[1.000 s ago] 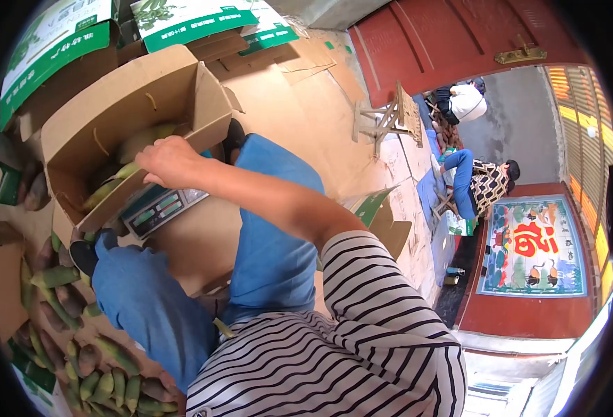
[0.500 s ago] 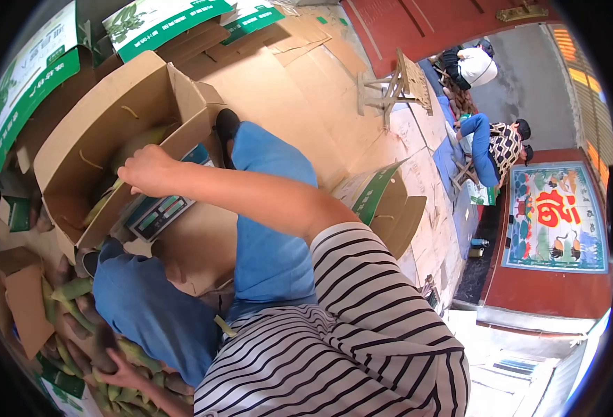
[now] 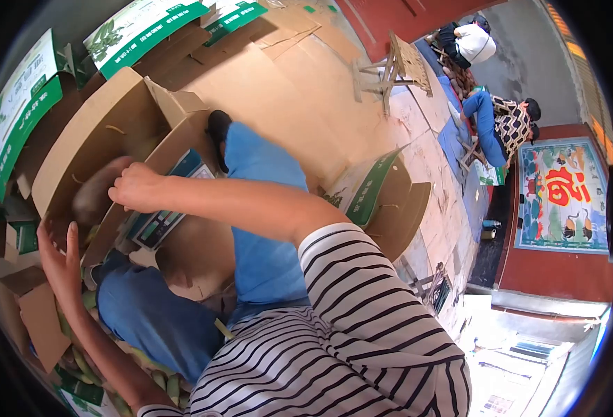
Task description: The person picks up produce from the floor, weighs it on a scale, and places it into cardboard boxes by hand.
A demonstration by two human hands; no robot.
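Note:
A cardboard box (image 3: 87,115) stands open at the left, tilted in view. My right hand (image 3: 138,188) is closed at its near wall, beside a blurred brown, long-shaped item (image 3: 96,193) inside; what the fingers grip is hidden. At the box's lower left end is my left hand (image 3: 62,264), fingers apart and holding nothing. Against the box's near side is a scale (image 3: 162,221) with a display. Green and brown long vegetables (image 3: 80,365) lie on the floor at the lower left, partly behind my left arm.
Printed green and white boxes (image 3: 25,111) line the upper left. Another open box (image 3: 396,208) lies right of my legs. A wooden stool (image 3: 407,66) stands farther off. Two people (image 3: 474,46) (image 3: 511,132) sit at the upper right. A small brown carton (image 3: 42,326) is at lower left.
My left hand has risen from the floor pile to the box and no longer holds the dark brown item. A blurred brown item now shows in the box. My right hand has shifted slightly down.

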